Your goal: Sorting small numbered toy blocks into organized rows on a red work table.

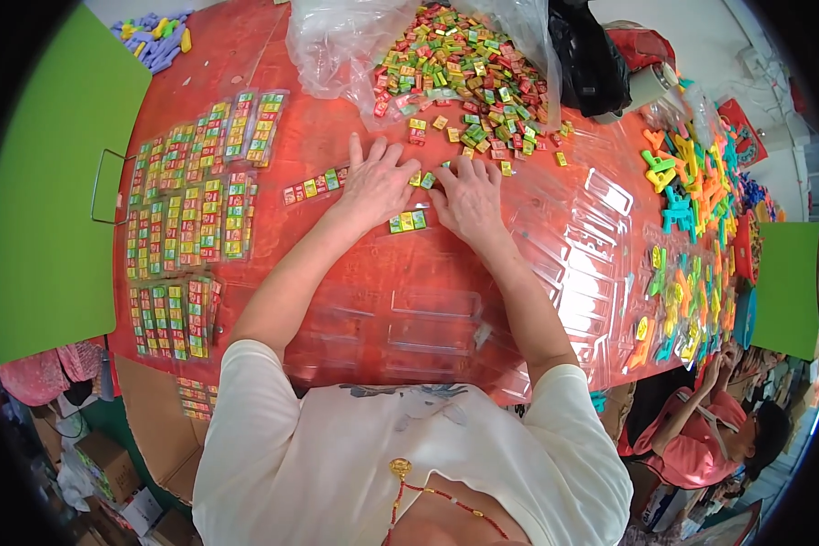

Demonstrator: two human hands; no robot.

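At frame centre, our left hand (376, 185) and right hand (469, 197) lie palm-down, fingers spread, on the red table (446, 273), touching small multicoloured square blocks (408, 221) set in short rows, holding nothing.

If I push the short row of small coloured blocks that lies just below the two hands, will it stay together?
Probably not. The row of blocks looks like separate small pieces lying side by side, so a push would likely scatter them. They seem light, like the loose pile behind. The red table looks smooth, so they may slide easily rather than roll.
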